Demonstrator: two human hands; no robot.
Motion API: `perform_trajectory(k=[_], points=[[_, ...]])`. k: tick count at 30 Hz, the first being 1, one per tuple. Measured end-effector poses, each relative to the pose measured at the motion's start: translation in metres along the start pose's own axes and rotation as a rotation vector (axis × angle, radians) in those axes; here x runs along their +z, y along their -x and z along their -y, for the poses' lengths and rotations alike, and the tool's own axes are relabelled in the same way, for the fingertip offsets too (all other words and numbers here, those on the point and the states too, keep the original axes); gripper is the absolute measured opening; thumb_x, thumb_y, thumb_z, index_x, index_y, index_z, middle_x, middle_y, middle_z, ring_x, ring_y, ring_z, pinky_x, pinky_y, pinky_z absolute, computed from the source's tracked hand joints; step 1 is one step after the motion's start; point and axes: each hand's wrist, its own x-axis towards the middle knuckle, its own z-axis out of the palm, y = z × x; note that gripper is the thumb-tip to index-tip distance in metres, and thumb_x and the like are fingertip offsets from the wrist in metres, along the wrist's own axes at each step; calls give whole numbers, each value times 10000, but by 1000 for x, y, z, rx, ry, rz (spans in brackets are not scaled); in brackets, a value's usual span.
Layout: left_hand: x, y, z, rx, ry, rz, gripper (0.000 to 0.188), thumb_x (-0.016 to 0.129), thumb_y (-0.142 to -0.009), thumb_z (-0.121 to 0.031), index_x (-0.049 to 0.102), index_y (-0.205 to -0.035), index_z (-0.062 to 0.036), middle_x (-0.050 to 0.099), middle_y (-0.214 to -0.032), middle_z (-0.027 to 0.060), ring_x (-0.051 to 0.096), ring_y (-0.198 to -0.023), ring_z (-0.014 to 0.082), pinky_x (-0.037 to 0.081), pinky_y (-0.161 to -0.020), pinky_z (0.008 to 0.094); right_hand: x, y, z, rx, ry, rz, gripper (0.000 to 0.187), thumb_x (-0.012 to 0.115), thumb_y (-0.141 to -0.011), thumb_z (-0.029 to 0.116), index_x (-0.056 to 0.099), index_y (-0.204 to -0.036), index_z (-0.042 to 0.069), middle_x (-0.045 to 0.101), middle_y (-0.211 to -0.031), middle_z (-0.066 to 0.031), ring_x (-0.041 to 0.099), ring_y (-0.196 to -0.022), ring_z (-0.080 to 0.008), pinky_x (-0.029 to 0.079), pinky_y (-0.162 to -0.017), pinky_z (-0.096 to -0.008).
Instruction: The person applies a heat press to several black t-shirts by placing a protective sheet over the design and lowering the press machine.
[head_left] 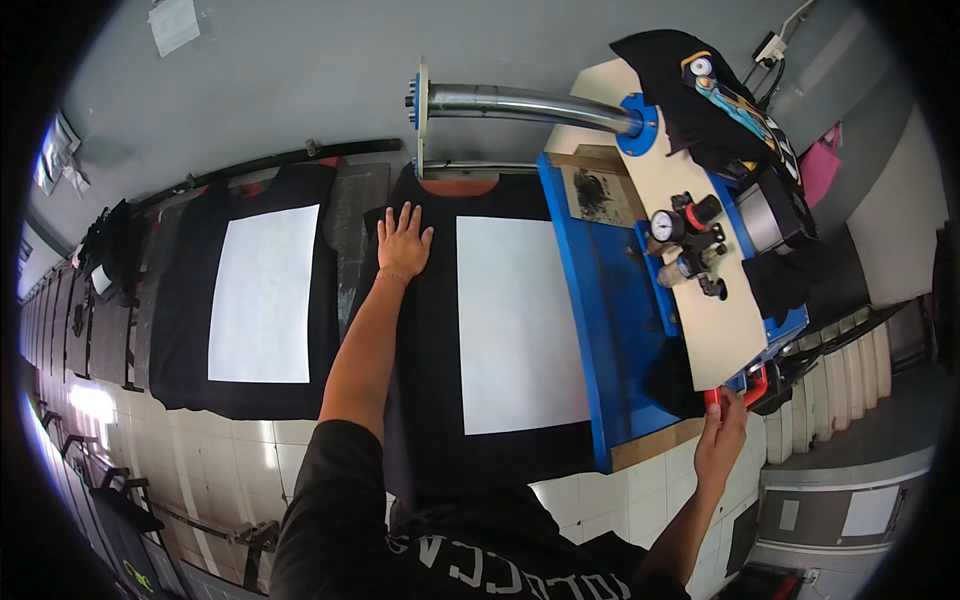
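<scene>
My left hand lies flat, fingers spread, on the upper left part of a black T-shirt. That shirt is laid out in front of me with a white sheet on it, whose right edge meets the blue heat press head. Down at the right, my right hand is closed round a red handle on the press. A second black T-shirt, also bearing a white sheet, is spread on a platen to the left.
A steel bar runs from the press to an end plate. A pressure gauge sits on its cream cover. Printed black fabric drapes over the machine. More dark platens line up at far left.
</scene>
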Motion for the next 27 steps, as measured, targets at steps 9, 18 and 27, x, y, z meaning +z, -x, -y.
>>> perform_trajectory(k=[9, 18, 27], points=[[-49, 177, -112, 152, 136, 40, 611, 482, -980, -366, 363, -1442, 16, 275, -1539, 222, 218, -1424, 453, 181, -1154, 557, 10, -53, -66, 41, -617, -338, 623, 394, -965, 235, 233, -1530, 27, 524, -690, -46, 492, -636, -141, 399, -648, -273], [-93, 365, -145, -45, 502, 154, 464, 588, -930, -223, 510, -1333, -7, 370, -1475, 247, 303, -1368, 474, 278, -1111, 525, 13, -63, -79, 80, -719, -462, 565, 377, -968, 194, 322, -1500, 13, 356, -544, 24, 365, -501, -80, 351, -529, -231], [-74, 426, -139, -123, 592, 364, 331, 631, -887, -215, 656, -1133, 5, 566, -1280, 275, 512, -1225, 412, 395, -1048, 451, 7, -59, -75, 126, -751, -413, 597, 396, -900, 137, 363, -1489, 43, 516, -682, -41, 433, -500, -92, 382, -510, -241]])
